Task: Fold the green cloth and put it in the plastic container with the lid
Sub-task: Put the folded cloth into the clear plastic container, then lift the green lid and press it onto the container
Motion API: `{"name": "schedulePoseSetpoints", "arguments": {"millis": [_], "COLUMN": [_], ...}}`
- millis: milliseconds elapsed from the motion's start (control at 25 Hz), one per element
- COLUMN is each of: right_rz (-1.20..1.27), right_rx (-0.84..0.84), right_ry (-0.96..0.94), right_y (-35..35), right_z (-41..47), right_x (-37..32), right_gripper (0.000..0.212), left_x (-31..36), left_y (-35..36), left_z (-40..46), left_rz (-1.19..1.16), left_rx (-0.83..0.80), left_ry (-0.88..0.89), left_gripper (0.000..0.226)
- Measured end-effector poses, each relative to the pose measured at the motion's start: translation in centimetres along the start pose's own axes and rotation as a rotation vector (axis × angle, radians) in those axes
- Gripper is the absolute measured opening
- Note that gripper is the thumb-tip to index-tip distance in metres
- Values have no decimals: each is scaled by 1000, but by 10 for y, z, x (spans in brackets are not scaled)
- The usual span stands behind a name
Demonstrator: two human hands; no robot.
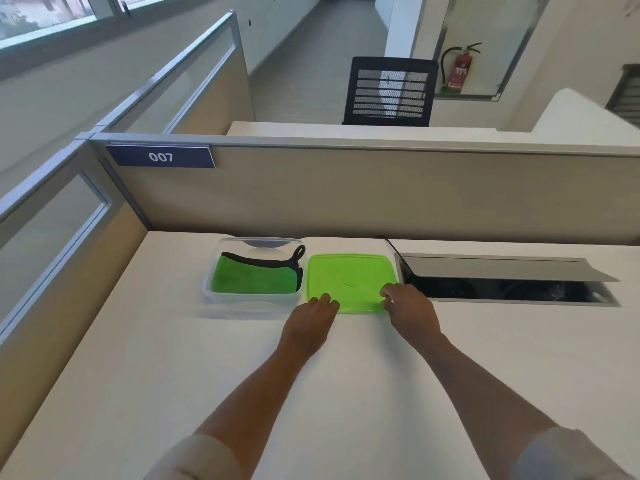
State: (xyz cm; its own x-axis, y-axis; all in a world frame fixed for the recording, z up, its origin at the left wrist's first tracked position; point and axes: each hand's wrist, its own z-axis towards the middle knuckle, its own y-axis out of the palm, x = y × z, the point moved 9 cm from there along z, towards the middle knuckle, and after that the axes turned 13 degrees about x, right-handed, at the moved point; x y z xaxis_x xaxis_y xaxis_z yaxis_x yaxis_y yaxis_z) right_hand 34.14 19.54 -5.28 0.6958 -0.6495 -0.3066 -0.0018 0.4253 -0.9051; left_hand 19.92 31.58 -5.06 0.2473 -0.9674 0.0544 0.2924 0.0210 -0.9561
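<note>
The green cloth (254, 278), folded, with a black edge and loop, lies inside the clear plastic container (249, 302) on the white desk. Right beside the container lies the flat green lid (349, 275). My left hand (310, 323) rests at the lid's near left corner, fingers touching its edge. My right hand (408, 308) is at the lid's near right corner, with fingers curled on the rim. The lid still lies flat on the desk.
An open cable hatch (502, 282) with a raised flap sits in the desk to the right of the lid. A beige partition (381, 195) with a "007" sign runs along the desk's far edge and left side. A black chair stands beyond.
</note>
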Motion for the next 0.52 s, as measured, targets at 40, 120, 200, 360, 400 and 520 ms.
{"name": "schedulePoseSetpoints", "arguments": {"millis": [40,120,200,360,400,520], "right_rz": [-11,-20,11,68,71,84], "right_rx": [-17,-53,-88,-136,-137,-116], "right_ry": [-12,-41,-63,-91,-93,-92], "right_y": [2,5,6,7,6,0], "right_z": [-3,-8,-12,-21,-22,-21], "right_x": [5,11,15,20,21,25], "right_gripper": [14,14,19,29,31,33], "left_x": [-3,-5,-4,-2,0,13], "left_y": [4,10,13,11,4,-8], "left_z": [-2,-2,0,7,8,6], "left_rz": [1,22,49,98,118,192], "left_rx": [-12,-30,-52,-43,-18,35], "left_ry": [-29,-62,-65,-83,-75,31], "left_gripper": [30,30,29,26,23,24]}}
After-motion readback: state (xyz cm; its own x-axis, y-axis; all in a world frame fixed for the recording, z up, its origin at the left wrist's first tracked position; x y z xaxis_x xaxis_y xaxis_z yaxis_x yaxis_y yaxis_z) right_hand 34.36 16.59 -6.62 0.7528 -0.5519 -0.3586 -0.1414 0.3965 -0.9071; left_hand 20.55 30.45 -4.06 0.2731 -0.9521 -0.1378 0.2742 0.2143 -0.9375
